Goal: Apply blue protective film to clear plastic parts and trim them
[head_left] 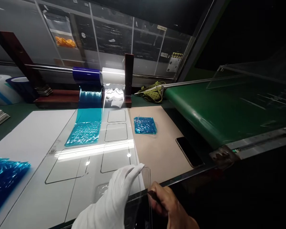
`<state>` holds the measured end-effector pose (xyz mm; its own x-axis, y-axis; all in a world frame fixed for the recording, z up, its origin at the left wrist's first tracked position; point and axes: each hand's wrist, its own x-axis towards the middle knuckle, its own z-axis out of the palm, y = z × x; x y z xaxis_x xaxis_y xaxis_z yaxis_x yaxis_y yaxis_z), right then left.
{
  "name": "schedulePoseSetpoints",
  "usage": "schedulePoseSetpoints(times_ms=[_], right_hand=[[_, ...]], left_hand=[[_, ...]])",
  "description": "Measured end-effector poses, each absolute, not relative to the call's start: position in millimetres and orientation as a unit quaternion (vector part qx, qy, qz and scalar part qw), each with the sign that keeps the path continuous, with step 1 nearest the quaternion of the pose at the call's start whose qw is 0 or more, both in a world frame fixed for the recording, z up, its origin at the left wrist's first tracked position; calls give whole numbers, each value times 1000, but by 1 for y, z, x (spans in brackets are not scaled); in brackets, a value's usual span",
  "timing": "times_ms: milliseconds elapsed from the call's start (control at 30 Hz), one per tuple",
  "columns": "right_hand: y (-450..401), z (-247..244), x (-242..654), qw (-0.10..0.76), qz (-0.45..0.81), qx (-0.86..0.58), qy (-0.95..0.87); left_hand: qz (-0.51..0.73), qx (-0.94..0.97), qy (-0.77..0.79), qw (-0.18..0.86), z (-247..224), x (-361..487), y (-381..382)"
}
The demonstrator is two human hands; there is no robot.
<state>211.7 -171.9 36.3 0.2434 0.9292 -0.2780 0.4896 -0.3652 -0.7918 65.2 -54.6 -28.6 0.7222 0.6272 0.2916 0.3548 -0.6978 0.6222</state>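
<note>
My left hand (pixel 113 195), in a white glove, grips a clear panel with a rounded corner (pixel 147 173) at the front edge of the bench. Its thumb lies along the panel's top, and the other fingers are partly hidden. Bare and closed, my right hand (pixel 169 203) pinches a small dark tool (pixel 154 196) against the panel's right edge; the tool's kind does not show. Beyond my hands, a small stack of blue film-covered pieces (pixel 145 125) lies on brown board (pixel 157 152). Left of it, a strip of blue film (pixel 84 132) comes down from a blue roll (pixel 87 75).
A white film roll (pixel 113 76) shares the metal bar between wooden posts. Crumpled blue film (pixel 7 181) lies at left on white sheets. A phone (pixel 189 152) rests near the front edge. To the right runs a green conveyor belt (pixel 228 111), with a green pouch (pixel 152 93) beside it.
</note>
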Motion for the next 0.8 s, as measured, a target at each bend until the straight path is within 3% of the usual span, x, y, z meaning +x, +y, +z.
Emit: schedulePoseSetpoints(times_ms=[167, 500, 800], right_hand=[[-174, 24, 227, 284, 410, -702, -508], [-185, -21, 244, 363, 362, -670, -537], [-177, -36, 260, 469, 155, -679, -543]], left_hand=[[224, 902, 265, 256, -27, 77, -55], [227, 912, 232, 251, -22, 100, -49], [229, 920, 287, 136, 24, 82, -54]])
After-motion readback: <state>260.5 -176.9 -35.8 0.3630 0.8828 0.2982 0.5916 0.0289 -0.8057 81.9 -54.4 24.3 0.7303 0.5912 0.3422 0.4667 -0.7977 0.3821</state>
